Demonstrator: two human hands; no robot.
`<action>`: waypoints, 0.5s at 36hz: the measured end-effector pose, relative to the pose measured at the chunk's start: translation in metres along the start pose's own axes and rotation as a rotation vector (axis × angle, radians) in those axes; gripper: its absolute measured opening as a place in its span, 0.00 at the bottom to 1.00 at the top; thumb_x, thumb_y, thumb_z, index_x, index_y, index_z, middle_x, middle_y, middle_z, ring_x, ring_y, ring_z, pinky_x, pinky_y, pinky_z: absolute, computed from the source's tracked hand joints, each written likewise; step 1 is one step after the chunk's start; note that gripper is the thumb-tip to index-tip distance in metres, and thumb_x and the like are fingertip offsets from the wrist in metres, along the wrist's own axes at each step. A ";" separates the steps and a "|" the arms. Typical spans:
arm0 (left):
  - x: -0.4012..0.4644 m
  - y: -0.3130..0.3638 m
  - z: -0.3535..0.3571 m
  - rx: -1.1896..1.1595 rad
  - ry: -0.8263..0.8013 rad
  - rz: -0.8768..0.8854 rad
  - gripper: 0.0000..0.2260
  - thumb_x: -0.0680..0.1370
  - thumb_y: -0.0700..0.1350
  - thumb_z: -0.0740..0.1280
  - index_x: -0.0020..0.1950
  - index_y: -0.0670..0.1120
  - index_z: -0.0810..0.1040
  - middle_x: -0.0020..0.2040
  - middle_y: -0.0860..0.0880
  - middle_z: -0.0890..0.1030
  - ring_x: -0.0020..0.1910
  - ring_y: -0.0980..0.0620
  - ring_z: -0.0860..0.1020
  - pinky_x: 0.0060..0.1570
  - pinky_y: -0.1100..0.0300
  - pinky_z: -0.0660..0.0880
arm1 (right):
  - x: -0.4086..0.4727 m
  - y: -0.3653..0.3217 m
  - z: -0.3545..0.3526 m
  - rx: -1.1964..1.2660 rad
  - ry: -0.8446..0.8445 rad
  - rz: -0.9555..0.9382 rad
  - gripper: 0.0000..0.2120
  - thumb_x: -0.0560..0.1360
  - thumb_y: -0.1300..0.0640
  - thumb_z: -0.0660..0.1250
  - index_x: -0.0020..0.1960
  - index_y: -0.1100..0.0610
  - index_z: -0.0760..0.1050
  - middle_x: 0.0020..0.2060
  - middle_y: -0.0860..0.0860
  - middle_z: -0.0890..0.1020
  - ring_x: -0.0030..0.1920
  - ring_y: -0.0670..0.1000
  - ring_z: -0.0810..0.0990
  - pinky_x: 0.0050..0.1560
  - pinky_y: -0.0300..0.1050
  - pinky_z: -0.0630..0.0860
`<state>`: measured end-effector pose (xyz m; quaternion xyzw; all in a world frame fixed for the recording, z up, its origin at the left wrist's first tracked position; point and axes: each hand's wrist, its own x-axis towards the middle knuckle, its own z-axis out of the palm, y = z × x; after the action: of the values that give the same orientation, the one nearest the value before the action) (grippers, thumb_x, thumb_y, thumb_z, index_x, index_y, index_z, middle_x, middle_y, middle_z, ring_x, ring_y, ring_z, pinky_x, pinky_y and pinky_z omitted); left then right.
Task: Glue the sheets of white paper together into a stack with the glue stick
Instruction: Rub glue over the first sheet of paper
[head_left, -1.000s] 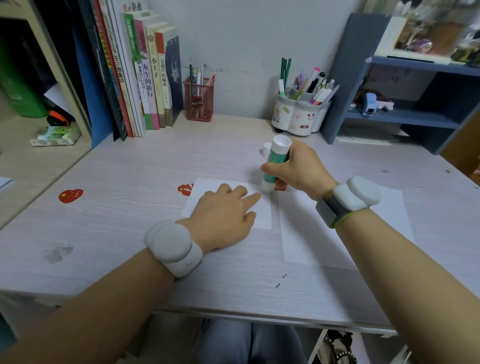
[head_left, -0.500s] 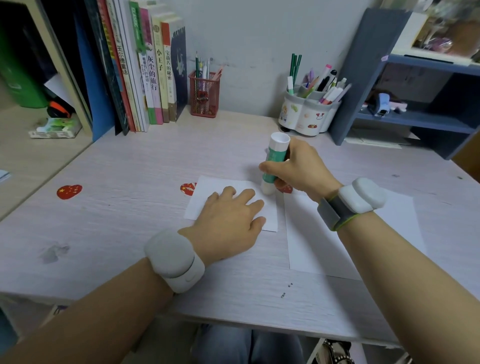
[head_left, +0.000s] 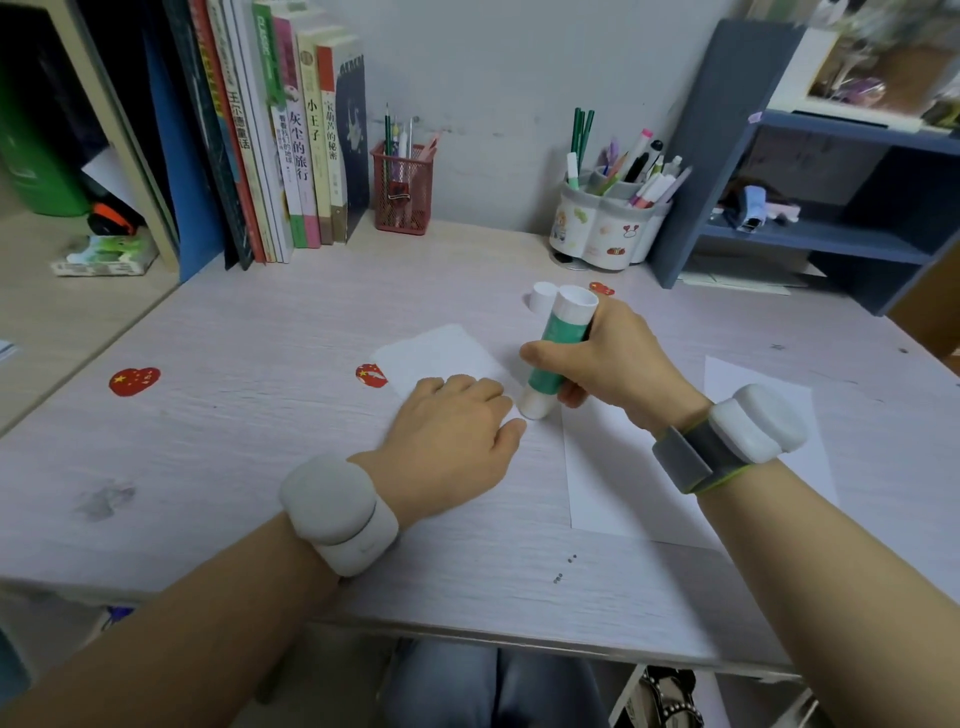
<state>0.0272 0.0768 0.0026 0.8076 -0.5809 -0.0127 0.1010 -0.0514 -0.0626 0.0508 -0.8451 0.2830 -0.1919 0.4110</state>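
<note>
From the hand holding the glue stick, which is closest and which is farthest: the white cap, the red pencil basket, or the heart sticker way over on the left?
From the right hand, in the head view:
1. White cap, just behind the hand.
2. Red pencil basket, at the back by the wall.
3. Heart sticker, far to the left on the desk.

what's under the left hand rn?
The left hand rests flat on the small white sheet, whose far part shows beyond the fingers. The near part of that sheet is covered by the hand, so any glue or second sheet there cannot be seen.
</note>
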 end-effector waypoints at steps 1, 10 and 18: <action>-0.001 -0.001 0.000 -0.001 0.005 0.004 0.22 0.79 0.56 0.45 0.55 0.47 0.74 0.59 0.52 0.74 0.61 0.49 0.70 0.62 0.54 0.63 | -0.002 0.000 0.000 -0.003 -0.010 -0.005 0.23 0.69 0.54 0.74 0.61 0.59 0.73 0.39 0.56 0.82 0.24 0.47 0.77 0.33 0.50 0.81; -0.004 -0.004 0.000 -0.043 -0.012 0.021 0.22 0.77 0.54 0.45 0.51 0.46 0.75 0.54 0.51 0.75 0.55 0.49 0.70 0.55 0.55 0.68 | -0.001 -0.005 0.001 -0.005 -0.036 -0.004 0.23 0.69 0.55 0.73 0.61 0.59 0.72 0.38 0.55 0.82 0.26 0.50 0.78 0.35 0.51 0.81; -0.001 -0.008 -0.001 -0.047 -0.035 0.045 0.15 0.81 0.50 0.50 0.54 0.48 0.75 0.55 0.52 0.74 0.57 0.51 0.70 0.61 0.55 0.60 | 0.007 -0.005 0.007 0.018 -0.034 -0.013 0.21 0.70 0.54 0.73 0.59 0.59 0.71 0.41 0.56 0.81 0.27 0.51 0.78 0.34 0.50 0.81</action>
<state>0.0349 0.0805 0.0024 0.7914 -0.6002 -0.0382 0.1098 -0.0405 -0.0605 0.0510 -0.8463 0.2689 -0.1828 0.4221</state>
